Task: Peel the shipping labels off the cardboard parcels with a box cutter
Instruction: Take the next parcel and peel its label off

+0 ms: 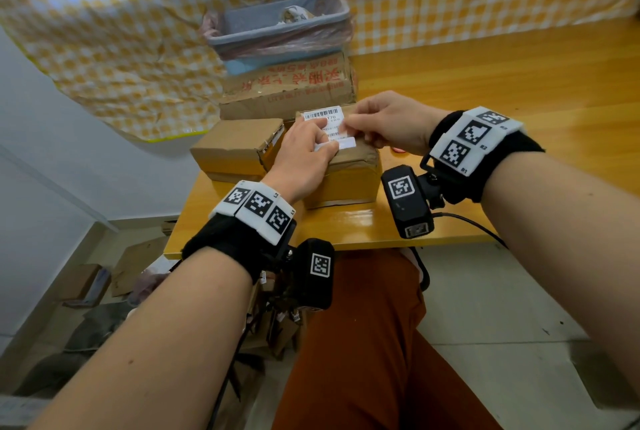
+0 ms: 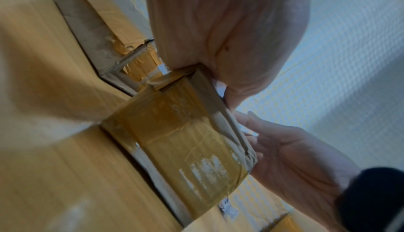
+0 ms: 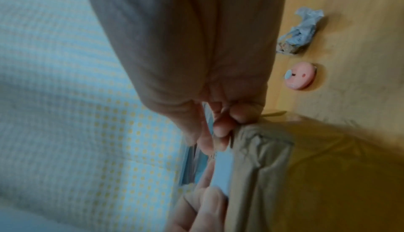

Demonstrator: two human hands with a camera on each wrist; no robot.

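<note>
A tape-wrapped cardboard parcel (image 1: 346, 180) (image 2: 181, 140) (image 3: 306, 175) stands on the wooden table in front of me. Its top carries a white shipping label (image 1: 323, 116) (image 3: 223, 168) with a barcode. My left hand (image 1: 325, 138) (image 2: 218, 28) lies over the label with its fingers pressing it down near the front edge. My right hand (image 1: 353, 128) (image 2: 295, 149) (image 3: 214, 132) pinches the label's right edge between thumb and fingertips. A small round pink tool (image 3: 300, 75), maybe the cutter, lies on the table to the right, in neither hand.
A second parcel (image 1: 232, 149) sits just left of the first, and a bigger box with red print (image 1: 294, 90) lies behind. A lined blue bin (image 1: 277, 27) stands on it. A crumpled label scrap (image 3: 299, 31) lies beyond the pink tool. The table's front edge (image 1: 346, 239) is close.
</note>
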